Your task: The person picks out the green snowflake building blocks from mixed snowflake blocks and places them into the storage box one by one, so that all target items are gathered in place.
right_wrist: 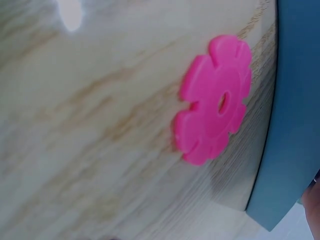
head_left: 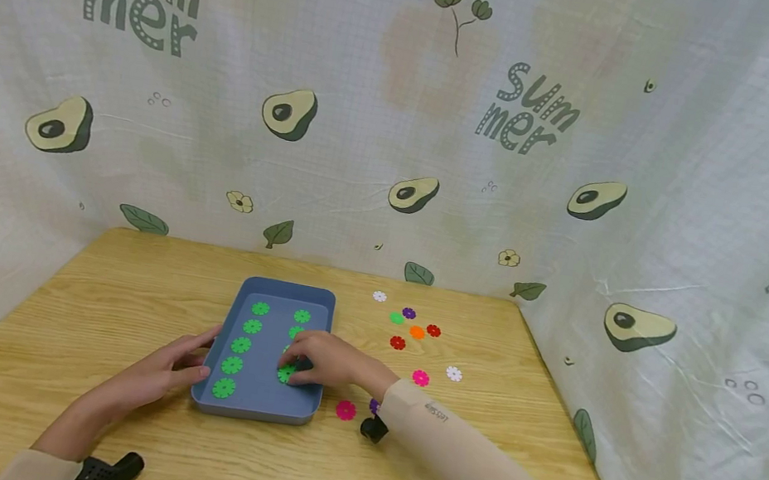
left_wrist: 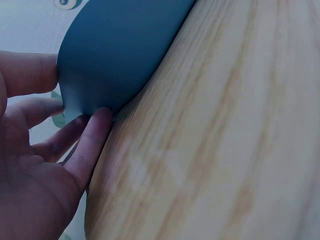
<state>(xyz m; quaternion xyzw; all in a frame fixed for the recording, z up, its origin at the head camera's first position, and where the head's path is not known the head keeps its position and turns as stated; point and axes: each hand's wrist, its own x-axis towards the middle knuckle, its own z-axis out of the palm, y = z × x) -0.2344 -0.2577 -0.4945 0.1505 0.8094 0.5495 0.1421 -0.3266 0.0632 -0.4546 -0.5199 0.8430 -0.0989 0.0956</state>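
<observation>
A blue-grey tray [head_left: 253, 402] holds notched green plastic discs in two columns. My left hand [head_left: 149, 377] rests against the tray's left side; in the left wrist view its fairly straight fingers touch the outer wall [left_wrist: 125, 50]. Over the right column, my right hand [head_left: 328, 359] reaches in with curled fingers and thumb around a green flower-shaped disc [head_left: 285, 374] near the tray floor. That hand covers part of this column. In the right wrist view only a sliver of the hand [right_wrist: 313, 205] shows, beyond the tray wall.
Right of the tray lie loose discs: a pink one [head_left: 346, 410] close to its side, a red one [head_left: 397, 343], an orange one [head_left: 418, 333], a white one [head_left: 454, 374] and several others. A patterned cloth [head_left: 382, 63] hangs behind the wooden table [head_left: 144, 277].
</observation>
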